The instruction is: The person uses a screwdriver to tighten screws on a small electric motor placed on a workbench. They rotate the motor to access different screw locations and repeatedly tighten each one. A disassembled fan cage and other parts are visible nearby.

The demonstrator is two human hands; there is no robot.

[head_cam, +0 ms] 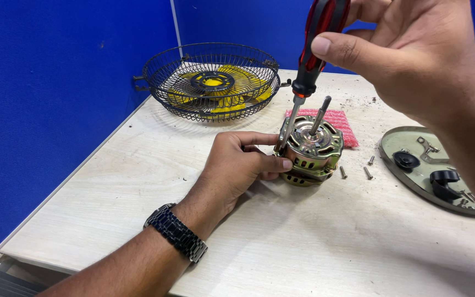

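The motor (310,149) is brassy gold with a silver shaft. The screwdriver (315,41) has a red and black handle and a grey blade. The wire fan guard (211,81) is black, with yellow blades inside. A pink foam pad (337,122) lies on the pale wood-grain worktop (314,242). The walls (45,110) are deep blue. The wristwatch (176,232) is black.

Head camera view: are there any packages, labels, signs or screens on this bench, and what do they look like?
No labels, signs or screens show.
Pink foam wrap: the one bit of packaging, a flat ribbed rectangle lying on the table just behind the metal motor.
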